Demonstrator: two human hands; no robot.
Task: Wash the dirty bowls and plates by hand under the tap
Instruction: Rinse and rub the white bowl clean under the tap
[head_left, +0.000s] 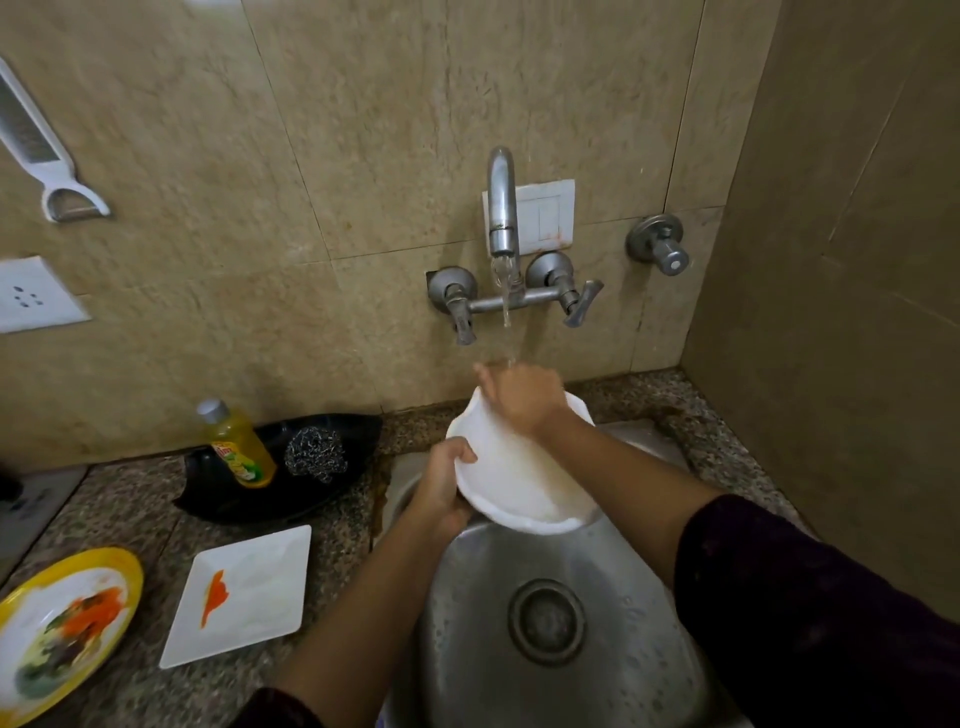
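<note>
A white bowl (524, 480) is tilted over the steel sink (519, 649), under the running tap (503, 208). My left hand (441, 488) grips the bowl's left rim, thumb over the edge. My right hand (519, 400) lies at the bowl's far rim where the water stream lands; its fingers are blurred, so their grip is unclear. On the counter to the left lie a white square plate (244, 592) with an orange smear and a yellow-rimmed plate (62, 629) with orange and green residue.
A black tray (223, 488) behind the plates holds a yellow dish-soap bottle (239, 447) and a steel scrubber (316, 453). Two tap handles (582, 304) flank the spout, with a separate valve (660, 249) to the right. A side wall stands close on the right.
</note>
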